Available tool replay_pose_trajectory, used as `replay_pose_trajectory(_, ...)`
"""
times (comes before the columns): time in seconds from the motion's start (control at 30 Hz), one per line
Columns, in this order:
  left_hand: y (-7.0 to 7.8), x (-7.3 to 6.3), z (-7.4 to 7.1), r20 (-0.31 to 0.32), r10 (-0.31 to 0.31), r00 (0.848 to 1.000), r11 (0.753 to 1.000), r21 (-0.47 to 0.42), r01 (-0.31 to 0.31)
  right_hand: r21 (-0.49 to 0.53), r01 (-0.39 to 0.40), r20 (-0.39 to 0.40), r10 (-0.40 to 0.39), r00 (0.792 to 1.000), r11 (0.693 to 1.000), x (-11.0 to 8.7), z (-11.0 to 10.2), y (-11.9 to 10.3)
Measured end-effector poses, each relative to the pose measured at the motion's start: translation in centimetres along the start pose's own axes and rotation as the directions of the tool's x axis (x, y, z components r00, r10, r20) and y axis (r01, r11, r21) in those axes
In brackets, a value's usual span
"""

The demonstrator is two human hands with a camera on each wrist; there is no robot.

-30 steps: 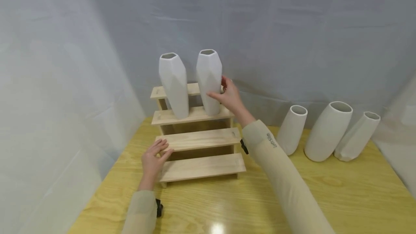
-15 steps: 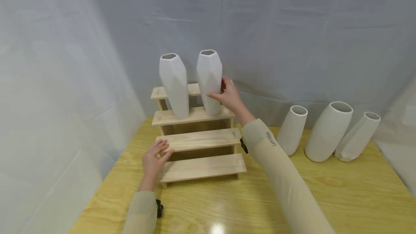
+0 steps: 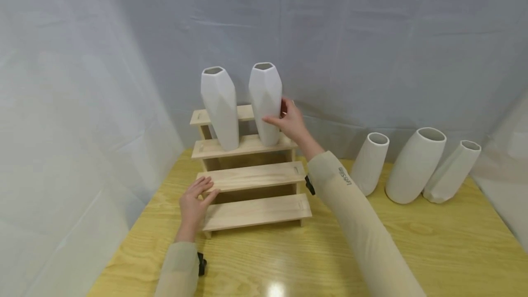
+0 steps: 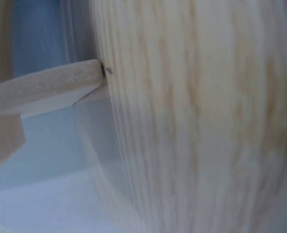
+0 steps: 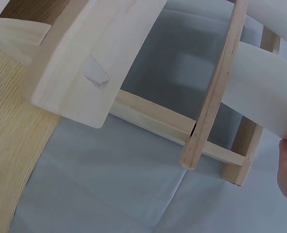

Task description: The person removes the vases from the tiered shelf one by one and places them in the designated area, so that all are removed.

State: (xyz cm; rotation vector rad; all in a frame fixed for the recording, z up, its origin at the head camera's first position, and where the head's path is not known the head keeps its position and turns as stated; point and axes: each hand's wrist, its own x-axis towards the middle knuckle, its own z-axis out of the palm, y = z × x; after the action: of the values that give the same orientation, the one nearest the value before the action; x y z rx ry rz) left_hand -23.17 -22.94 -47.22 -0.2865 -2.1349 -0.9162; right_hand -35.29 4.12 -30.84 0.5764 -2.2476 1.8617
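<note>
A pale wooden four-tier stand (image 3: pixel 255 176) stands on the table. Two tall white faceted vases rise upright from its second-highest tier. My right hand (image 3: pixel 292 123) grips the right vase (image 3: pixel 265 93) from its right side, thumb across the front and fingers behind it. The left vase (image 3: pixel 219 104) stands a short gap away, untouched. My left hand (image 3: pixel 194 203) holds the left end of the second-lowest tier, fingers on the board and thumb by its front edge. The right wrist view shows the stand's side frame (image 5: pixel 213 97) and the held vase (image 5: pixel 264 92) beyond it.
At the right of the yellowish wooden table (image 3: pixel 412 251) stand three more white vases: a slim one (image 3: pixel 370 164), a wide one (image 3: pixel 414 166) and a narrow faceted one (image 3: pixel 451 173). A grey-white cloth (image 3: pixel 350 49) hangs close behind the stand.
</note>
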Motion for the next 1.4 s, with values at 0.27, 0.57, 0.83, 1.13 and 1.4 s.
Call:
replay_pose_trajectory(0.27, -0.2, 0.0, 0.0, -0.023, 0.044, 0.999, 0.999, 0.000, -0.044, 0.004, 0.050, -0.083, -0.049, 0.995, 0.999, -0.6, 0.6, 0.3)
replay_pose_trajectory(0.57, 0.0, 0.0, 0.2, 0.008, 0.001, 1.000, 1.000, -0.008, -0.001, 0.036, 0.124, -0.190, -0.115, 0.975, 0.992, -1.7, 0.9, 0.4)
replay_pose_trajectory(0.83, -0.1, 0.0, 0.6, -0.010, 0.041, 0.999, 0.999, -0.010, -0.041, 0.079, 0.060, -0.257, -0.038, 0.966, 0.995, -3.5, -0.1, 0.2)
replay_pose_trajectory(1.13, -0.1, 0.2, 0.5, -0.003, 0.011, 1.000, 1.000, -0.005, -0.011, 0.034, 0.027, -0.261, -0.017, 0.965, 0.999, -5.9, -1.9, -0.2)
replay_pose_trajectory(1.4, -0.4, 0.2, 0.1, -0.014, 0.021, 1.000, 1.000, 0.003, -0.021, 0.017, 0.030, -0.250, -0.025, 0.968, 0.999, -8.0, -3.0, -0.1)
